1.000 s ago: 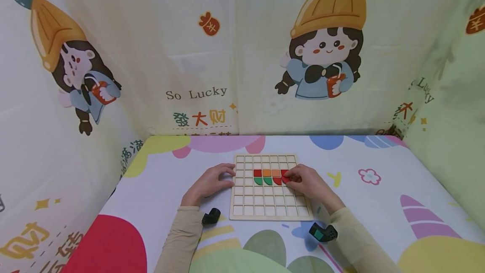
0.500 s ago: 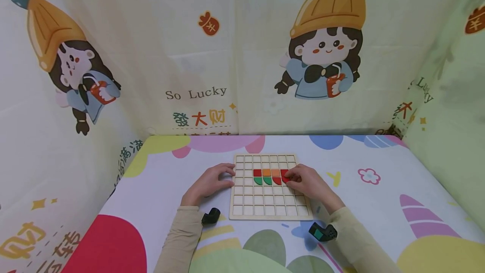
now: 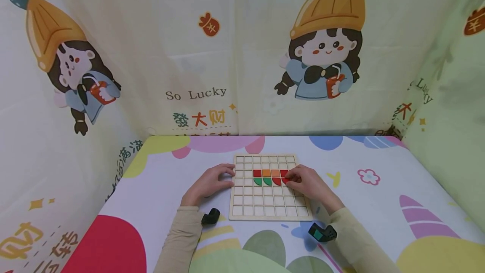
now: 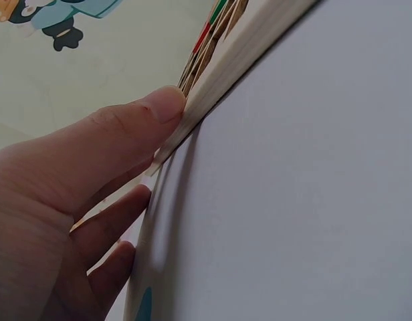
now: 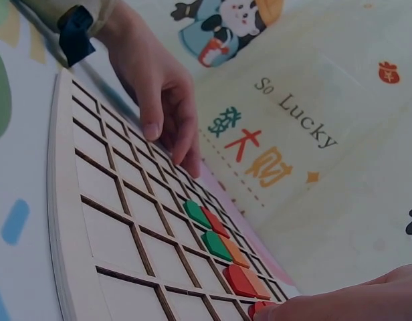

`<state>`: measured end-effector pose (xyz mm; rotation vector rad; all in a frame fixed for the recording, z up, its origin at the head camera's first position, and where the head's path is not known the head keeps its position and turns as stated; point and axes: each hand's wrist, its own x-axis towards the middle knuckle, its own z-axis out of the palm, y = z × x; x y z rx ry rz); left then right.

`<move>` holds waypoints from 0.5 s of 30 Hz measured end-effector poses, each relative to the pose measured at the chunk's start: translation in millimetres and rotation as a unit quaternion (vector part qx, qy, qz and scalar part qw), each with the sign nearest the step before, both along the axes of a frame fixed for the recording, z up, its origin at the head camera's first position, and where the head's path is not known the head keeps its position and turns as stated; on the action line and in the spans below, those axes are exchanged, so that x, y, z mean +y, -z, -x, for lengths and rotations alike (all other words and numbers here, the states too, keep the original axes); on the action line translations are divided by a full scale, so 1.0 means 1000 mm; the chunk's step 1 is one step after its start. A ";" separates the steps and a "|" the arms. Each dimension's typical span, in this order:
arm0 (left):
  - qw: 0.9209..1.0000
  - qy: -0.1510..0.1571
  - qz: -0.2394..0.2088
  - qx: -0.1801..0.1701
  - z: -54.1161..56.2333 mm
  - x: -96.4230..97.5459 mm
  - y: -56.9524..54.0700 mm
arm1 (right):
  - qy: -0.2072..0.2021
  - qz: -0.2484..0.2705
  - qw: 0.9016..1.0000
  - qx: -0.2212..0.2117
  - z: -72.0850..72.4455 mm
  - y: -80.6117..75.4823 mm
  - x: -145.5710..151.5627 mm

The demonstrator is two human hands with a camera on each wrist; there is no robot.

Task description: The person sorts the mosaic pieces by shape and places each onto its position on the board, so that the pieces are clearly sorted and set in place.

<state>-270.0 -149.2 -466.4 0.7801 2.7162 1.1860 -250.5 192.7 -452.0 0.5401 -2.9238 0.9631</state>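
A wooden grid board (image 3: 242, 210) lies flat in front of me. Two rows of coloured tiles fill part of it. The far row runs from a red square tile (image 3: 257, 173) through two orange tiles (image 3: 266, 173) to a red one. In the near row are two green quarter-circle tiles (image 3: 258, 181) and two red ones. My right hand (image 3: 307, 181), fingers bent, pinches the rightmost red quarter-circle tile (image 5: 261, 309) at its cell, partly covering it. At the board's left edge, my left hand (image 3: 213, 181) rests with loosely bent fingers, its thumb (image 4: 167, 104) against the wooden side.
A printed cloth (image 3: 170, 197) covers the table. Patterned curtains (image 3: 261, 113) close off the back and both sides. A small black wrist camera (image 3: 210, 216) sits at the left sleeve, another black device (image 3: 323, 232) at the right one.
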 end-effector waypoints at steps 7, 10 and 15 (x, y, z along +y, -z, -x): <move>1.000 -0.001 0.005 0.003 0.000 0.000 0.001 | 0.001 0.002 1.000 0.003 -0.001 0.000 0.000; 1.000 0.001 0.004 0.004 0.000 0.000 0.001 | 0.000 0.002 1.000 0.004 -0.001 0.000 -0.001; 1.000 0.002 0.004 0.007 0.000 0.000 0.000 | -0.005 0.005 1.000 0.007 -0.001 0.000 0.001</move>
